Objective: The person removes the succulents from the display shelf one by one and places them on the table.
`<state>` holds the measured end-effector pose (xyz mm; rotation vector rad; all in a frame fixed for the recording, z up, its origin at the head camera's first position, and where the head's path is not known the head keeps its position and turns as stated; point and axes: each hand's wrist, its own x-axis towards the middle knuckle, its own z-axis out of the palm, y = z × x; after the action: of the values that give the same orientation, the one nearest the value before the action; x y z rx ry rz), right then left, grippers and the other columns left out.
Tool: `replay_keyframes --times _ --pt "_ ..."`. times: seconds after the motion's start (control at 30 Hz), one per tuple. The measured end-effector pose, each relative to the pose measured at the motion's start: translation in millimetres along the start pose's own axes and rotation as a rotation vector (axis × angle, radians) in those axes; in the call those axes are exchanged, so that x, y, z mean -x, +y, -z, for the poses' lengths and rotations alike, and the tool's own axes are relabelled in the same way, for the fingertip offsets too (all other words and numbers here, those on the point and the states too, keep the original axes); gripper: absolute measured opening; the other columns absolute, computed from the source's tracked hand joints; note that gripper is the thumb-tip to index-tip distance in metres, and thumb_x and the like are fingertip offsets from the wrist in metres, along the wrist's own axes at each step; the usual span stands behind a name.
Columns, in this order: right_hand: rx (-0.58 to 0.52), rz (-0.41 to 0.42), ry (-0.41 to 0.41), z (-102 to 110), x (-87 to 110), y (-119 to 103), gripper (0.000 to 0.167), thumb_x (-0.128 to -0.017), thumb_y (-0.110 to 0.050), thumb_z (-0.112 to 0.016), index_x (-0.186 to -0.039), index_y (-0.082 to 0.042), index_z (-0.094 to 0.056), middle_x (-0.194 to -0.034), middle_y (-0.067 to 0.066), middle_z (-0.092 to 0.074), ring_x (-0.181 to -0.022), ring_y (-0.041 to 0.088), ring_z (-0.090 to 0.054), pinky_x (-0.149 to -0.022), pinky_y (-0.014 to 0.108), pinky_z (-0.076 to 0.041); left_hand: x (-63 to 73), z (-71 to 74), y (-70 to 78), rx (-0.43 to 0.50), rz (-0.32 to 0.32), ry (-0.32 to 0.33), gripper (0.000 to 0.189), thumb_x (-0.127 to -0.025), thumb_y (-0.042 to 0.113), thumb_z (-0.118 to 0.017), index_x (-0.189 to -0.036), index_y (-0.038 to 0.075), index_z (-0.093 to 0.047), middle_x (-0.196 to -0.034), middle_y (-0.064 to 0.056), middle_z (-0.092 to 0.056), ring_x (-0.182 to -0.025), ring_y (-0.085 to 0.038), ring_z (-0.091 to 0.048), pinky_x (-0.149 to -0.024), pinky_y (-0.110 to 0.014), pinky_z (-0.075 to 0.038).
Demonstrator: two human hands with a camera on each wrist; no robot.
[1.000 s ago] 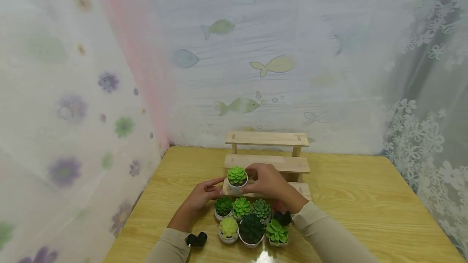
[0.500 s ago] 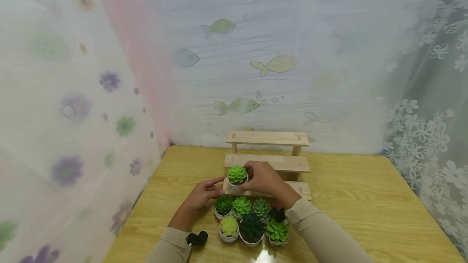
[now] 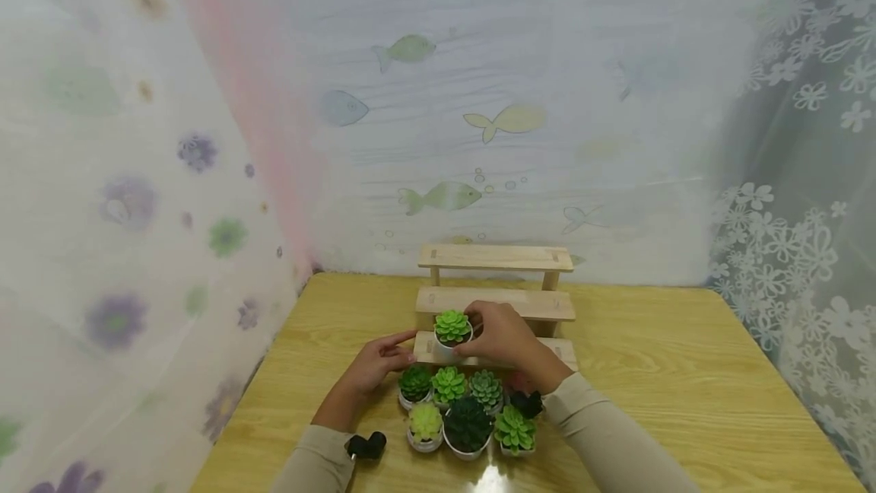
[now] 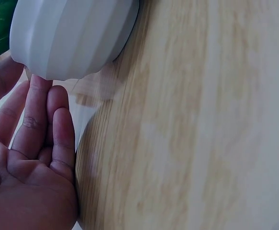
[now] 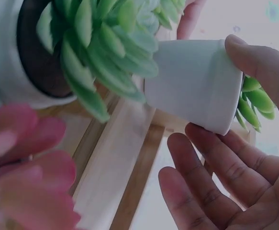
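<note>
My right hand (image 3: pixel 505 335) pinches the rim of a small white pot with a bright green succulent (image 3: pixel 452 326) between thumb and fingers. This white pot (image 5: pixel 192 84) is at the left part of the lowest board (image 3: pixel 424 348) of a wooden tiered stand, its base at the board in the right wrist view. At the board's left end, the fingertips of my left hand (image 3: pixel 375 365) touch the wood, fingers loosely extended. A ribbed white pot (image 4: pixel 72 36) stands close above those fingers in the left wrist view.
In front of the stand, several potted succulents are grouped, among them a dark green one (image 3: pixel 468 424), a yellow-green one (image 3: pixel 425 422) and a pink one (image 5: pixel 34 167). The stand's middle board (image 3: pixel 493 303) and top board (image 3: pixel 496 258) rise behind. A fish-printed curtain (image 3: pixel 513 173) hangs at the table's back edge.
My right hand has shifted the bright green succulent's pot slightly to the right along the lowest board. The left hand stays at the board's left end.
</note>
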<state>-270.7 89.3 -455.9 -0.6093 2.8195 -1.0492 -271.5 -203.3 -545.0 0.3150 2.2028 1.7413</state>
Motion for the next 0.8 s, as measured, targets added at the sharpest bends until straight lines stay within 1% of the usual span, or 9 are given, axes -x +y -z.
replay_keyframes --times 0.17,0.3,0.4,0.6,0.67,0.8 --pt "0.014 0.002 -0.006 0 -1.3 2 0.070 -0.075 -0.048 -0.092 -0.131 -0.014 -0.068 -0.116 0.002 -0.073 -0.095 0.013 -0.070 -0.085 0.041 -0.059 -0.1 0.0 -0.3 0.008 0.005 0.009 0.058 -0.101 0.021 -0.070 -0.155 0.013 -0.051 -0.122 -0.015 -0.072 -0.104 -0.014 -0.071 -0.094 -0.038 -0.057" --pt "0.058 0.005 0.016 -1 -2.4 1 0.072 -0.074 -0.053 -0.091 -0.130 -0.014 -0.069 -0.115 0.001 -0.075 -0.098 0.016 -0.070 -0.084 0.041 -0.059 -1.9 0.3 -1.8 0.007 -0.005 0.001 0.058 -0.101 0.022 -0.070 -0.155 0.013 -0.050 -0.123 -0.016 -0.072 -0.105 -0.015 -0.071 -0.094 -0.039 -0.057" --pt "0.065 0.004 0.030 0 -3.0 1 0.073 -0.074 -0.053 -0.091 -0.131 -0.014 -0.069 -0.115 0.001 -0.074 -0.098 0.015 -0.070 -0.084 0.041 -0.059 -4.5 2.1 -3.2 0.008 -0.012 -0.007 0.058 -0.101 0.021 -0.070 -0.155 0.012 -0.050 -0.123 -0.016 -0.072 -0.105 -0.015 -0.071 -0.094 -0.038 -0.057" --pt "-0.002 0.023 0.059 4 -1.1 0 0.068 -0.076 -0.046 -0.092 -0.131 -0.016 -0.066 -0.116 0.000 -0.073 -0.088 0.008 -0.071 -0.080 0.037 -0.060 -8.3 4.6 -3.0 -0.003 -0.020 -0.023 0.058 -0.101 0.019 -0.069 -0.155 0.010 -0.049 -0.120 -0.016 -0.073 -0.101 -0.014 -0.070 -0.093 -0.038 -0.057" --pt "-0.027 0.026 0.065 8 0.8 -1 0.068 -0.076 -0.044 -0.092 -0.132 -0.016 -0.066 -0.116 0.001 -0.073 -0.088 0.009 -0.072 -0.079 0.036 -0.060 -9.2 5.6 -2.7 -0.011 -0.027 -0.026 0.058 -0.102 0.019 -0.068 -0.155 0.009 -0.049 -0.119 -0.016 -0.073 -0.099 -0.015 -0.069 -0.092 -0.038 -0.057" --pt "-0.082 0.025 0.070 16 7.9 -1 0.069 -0.076 -0.042 -0.093 -0.134 -0.016 -0.065 -0.116 0.002 -0.072 -0.093 0.013 -0.073 -0.079 0.035 -0.060 -12.0 8.2 -3.8 -0.009 -0.032 -0.030 0.057 -0.102 0.018 -0.068 -0.155 0.009 -0.049 -0.117 -0.015 -0.073 -0.097 -0.015 -0.069 -0.092 -0.038 -0.057"
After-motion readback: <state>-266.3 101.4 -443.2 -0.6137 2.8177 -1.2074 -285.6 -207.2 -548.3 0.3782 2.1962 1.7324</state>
